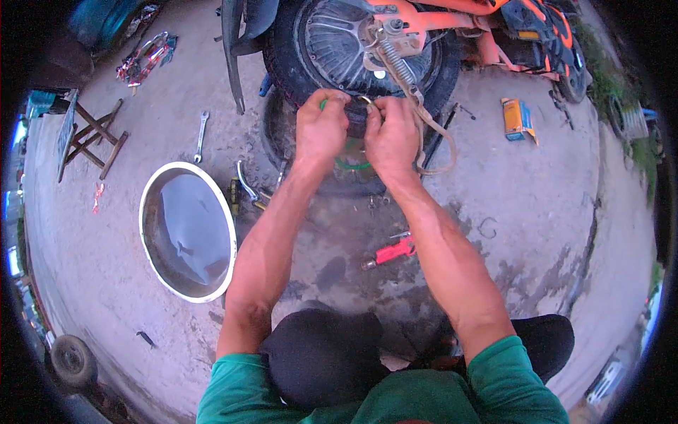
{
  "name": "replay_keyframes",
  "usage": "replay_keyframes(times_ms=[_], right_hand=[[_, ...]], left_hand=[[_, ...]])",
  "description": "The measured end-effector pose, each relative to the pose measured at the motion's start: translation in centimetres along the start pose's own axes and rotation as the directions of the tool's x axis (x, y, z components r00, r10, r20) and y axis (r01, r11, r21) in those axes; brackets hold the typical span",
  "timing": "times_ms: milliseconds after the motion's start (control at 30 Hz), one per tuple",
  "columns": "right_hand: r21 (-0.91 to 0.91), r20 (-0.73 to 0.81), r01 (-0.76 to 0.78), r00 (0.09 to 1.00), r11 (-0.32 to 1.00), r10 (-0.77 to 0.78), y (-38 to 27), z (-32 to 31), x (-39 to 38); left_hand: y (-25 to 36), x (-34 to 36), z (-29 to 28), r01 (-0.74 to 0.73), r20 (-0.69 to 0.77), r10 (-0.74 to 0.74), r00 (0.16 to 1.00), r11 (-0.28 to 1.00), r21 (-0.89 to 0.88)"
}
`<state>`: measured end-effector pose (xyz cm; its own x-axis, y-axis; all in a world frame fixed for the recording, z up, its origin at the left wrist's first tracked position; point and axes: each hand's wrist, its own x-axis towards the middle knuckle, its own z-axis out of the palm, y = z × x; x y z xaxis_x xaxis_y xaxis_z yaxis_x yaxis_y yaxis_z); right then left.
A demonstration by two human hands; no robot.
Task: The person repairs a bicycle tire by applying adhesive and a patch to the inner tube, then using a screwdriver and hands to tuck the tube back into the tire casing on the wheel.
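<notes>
Both my hands are raised close together in front of the black tyre (288, 78) of an orange motorbike. My left hand (321, 131) is closed, and a bit of green (323, 104) shows by its fingers, perhaps part of a hose. Between the thumb and finger of my right hand (393, 138) sits a small curved brass-coloured piece (365, 100); its far end lies near my left fingertips. Below the hands a green hose-like loop (353, 167) shows between my wrists. A dark tyre or tube (349, 188) lies on the ground under the wheel, partly hidden by my arms.
At left are a white-rimmed basin (146, 233) of water, a wrench (203, 136), pliers-like tools (246, 181) and a folding stool (95, 138). A red-handled tool (394, 251) lies between my forearms. An orange-and-blue box (518, 119) is at right. A brownish strap (441, 134) hangs beside my right hand.
</notes>
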<state>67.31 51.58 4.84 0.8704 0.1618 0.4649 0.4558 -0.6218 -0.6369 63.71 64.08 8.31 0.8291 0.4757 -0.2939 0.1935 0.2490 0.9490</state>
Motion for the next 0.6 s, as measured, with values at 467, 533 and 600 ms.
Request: replay_keyframes(times_ms=[467,533,600], right_hand=[[-0.218,0.298,-0.327,0.875,0.92,0.381,-2.9,-1.7,2.4],[-0.251,0.34,-0.372,0.83,0.894,0.441,-3.4,-2.1,2.8],[-0.25,0.332,-0.375,0.833,0.893,0.442,-3.3,-2.1,3.1]], left_hand=[[-1.4,0.6,1.0,-0.135,-0.009,0.143,0.99,0.953,0.27],[-0.7,-0.3,1.6,-0.167,-0.01,0.179,0.984,0.937,0.308],[-0.8,0.2,1.5,-0.077,0.001,0.078,0.997,0.984,0.16]])
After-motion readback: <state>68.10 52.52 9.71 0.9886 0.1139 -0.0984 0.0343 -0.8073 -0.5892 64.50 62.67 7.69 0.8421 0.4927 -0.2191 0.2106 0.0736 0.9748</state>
